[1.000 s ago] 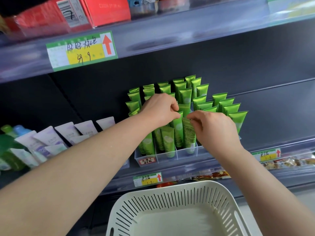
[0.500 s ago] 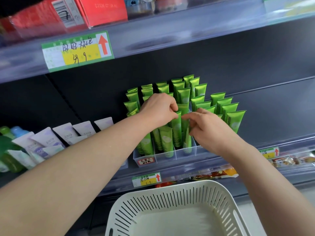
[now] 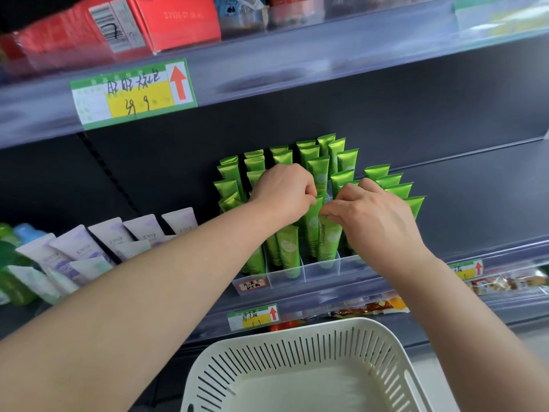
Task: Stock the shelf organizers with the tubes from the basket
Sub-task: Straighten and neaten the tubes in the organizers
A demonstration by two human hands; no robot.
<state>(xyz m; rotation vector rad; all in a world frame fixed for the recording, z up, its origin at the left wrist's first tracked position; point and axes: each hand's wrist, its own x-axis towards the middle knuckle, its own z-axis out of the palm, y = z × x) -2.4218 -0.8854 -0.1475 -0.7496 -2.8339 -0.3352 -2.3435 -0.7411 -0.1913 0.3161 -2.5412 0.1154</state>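
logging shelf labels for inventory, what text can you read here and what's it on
"Chamomile": up the green plastic tube pinched by the right hand.
"7": handwritten on the red cardboard box's white barcode sticker.
Green-and-yellow price tag on the upper shelf edge: handwriting not legible.
Red-bordered label on the clear plastic organizer, lower price tag: too blurred.

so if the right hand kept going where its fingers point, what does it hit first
Most likely the left hand: the right hand, pinching a green Chamomile tube, points its fingers leftward at the left hand's fingertips. Depth is unclear, so it could slip past in front.
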